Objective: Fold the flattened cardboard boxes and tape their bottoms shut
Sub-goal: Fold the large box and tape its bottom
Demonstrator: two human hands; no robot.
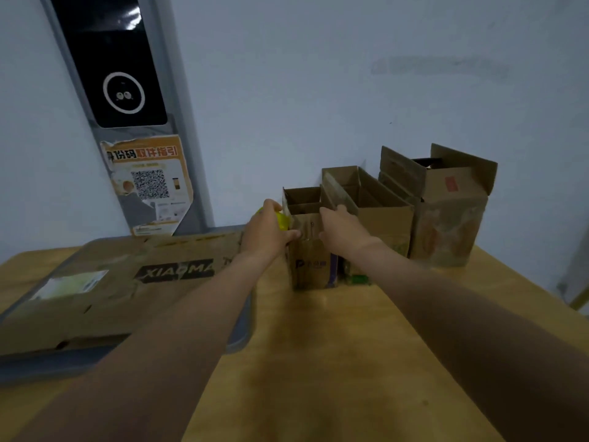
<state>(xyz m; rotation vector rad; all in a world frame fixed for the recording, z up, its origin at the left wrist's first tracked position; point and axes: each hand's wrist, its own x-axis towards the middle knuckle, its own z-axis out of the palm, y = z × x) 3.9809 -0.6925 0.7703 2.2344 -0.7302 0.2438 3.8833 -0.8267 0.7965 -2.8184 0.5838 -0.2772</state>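
A small folded cardboard box (310, 260) stands upright with its top flaps open at the far side of the wooden table (318, 362). My left hand (266, 231) is at the box's left edge, its thumb on the front face, and it holds a yellow object (283, 220), mostly hidden. My right hand (342, 229) grips the box's upper right edge and flap. Two more folded open boxes stand to the right: a middle one (382, 215) and a taller one (452, 218) by the wall.
A stack of flattened cardboard (127, 282), one sheet printed XIAOMA, lies on a grey tray (47, 365) at the left. A grey pillar with a black screen (108, 59) and a torn QR poster (149, 183) stands behind. The white wall is close behind the boxes.
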